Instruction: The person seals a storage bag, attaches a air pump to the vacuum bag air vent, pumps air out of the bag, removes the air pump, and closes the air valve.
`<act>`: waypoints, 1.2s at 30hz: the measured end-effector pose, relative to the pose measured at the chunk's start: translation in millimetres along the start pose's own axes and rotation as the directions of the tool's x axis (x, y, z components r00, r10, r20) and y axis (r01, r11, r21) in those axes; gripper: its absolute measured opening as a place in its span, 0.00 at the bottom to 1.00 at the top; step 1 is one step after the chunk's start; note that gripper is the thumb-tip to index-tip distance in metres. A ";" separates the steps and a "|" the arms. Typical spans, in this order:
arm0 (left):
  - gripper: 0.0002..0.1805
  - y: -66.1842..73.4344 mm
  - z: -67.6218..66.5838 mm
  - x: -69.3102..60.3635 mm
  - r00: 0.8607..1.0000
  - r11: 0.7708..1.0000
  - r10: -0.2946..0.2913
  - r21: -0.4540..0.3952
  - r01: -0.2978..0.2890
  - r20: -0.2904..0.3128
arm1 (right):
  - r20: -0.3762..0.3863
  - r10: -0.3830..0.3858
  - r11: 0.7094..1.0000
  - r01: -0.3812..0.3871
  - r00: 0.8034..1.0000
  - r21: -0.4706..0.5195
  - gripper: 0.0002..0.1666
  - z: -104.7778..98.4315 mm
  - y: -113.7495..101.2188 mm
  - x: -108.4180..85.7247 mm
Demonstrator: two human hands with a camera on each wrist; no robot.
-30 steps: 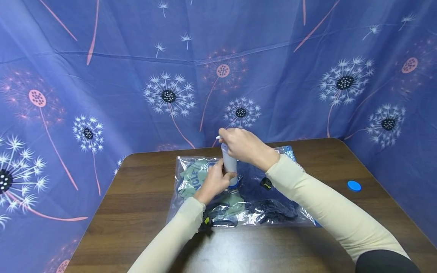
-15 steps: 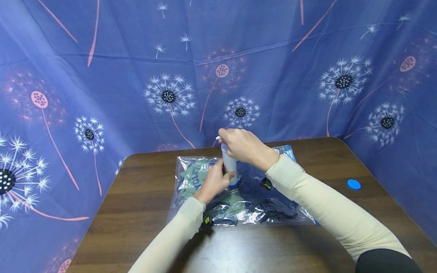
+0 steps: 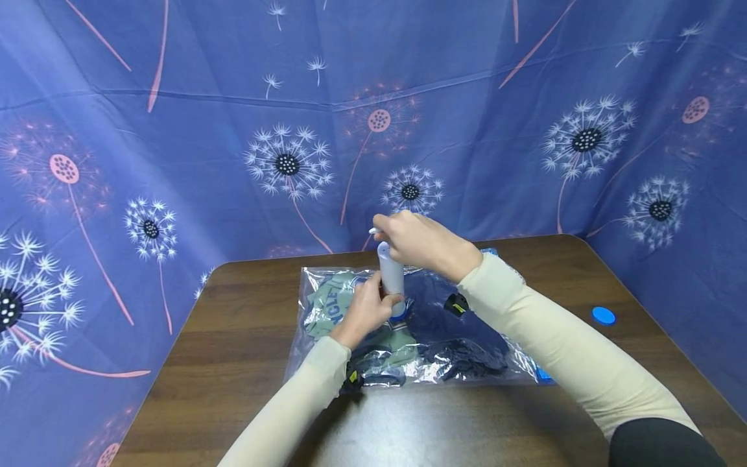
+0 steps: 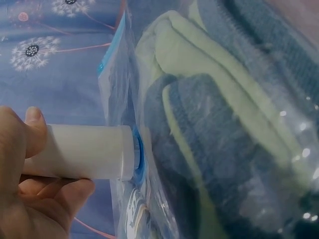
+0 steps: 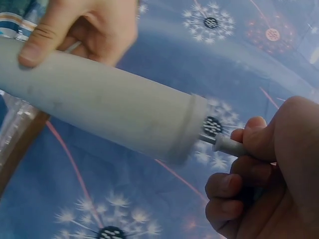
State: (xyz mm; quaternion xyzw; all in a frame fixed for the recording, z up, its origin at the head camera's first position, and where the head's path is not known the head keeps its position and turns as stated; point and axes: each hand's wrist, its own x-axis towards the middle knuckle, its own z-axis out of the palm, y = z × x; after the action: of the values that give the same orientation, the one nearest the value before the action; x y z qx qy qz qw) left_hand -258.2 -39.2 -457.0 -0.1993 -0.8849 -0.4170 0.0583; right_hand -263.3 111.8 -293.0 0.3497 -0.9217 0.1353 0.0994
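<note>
A white hand pump stands upright on a clear plastic storage bag, its lower end on a blue valve. My left hand grips the pump's barrel low down. Above it, my right hand holds the pump's handle. In the right wrist view a short length of thin metal rod shows between handle and barrel. Inside the bag lie a green garment with lettering and a dark navy one. Much of the handle is hidden by my right fingers.
A round blue cap lies on the brown wooden table, to the right of the bag. Behind the table hangs a blue curtain with dandelion prints. The bag has a blue strip along its right edge.
My right hand has risen slightly with the pump handle, widening the gap above the barrel. My left hand and the bag stay in place.
</note>
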 end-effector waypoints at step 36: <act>0.22 -0.7 -2.8 -1.6 1.000 1.000 -0.007 -0.020 0.008 0.015 | -0.163 -0.120 0.980 0.090 0.979 -0.179 0.02 22.9 -0.6 -3.3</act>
State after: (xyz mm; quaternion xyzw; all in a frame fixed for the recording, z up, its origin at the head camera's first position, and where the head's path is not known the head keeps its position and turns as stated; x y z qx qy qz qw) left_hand -257.1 -42.2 -456.2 -0.1997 -0.8819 -0.4243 0.0480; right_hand -262.5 106.1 -315.4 0.3754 -0.8979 0.0803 0.2155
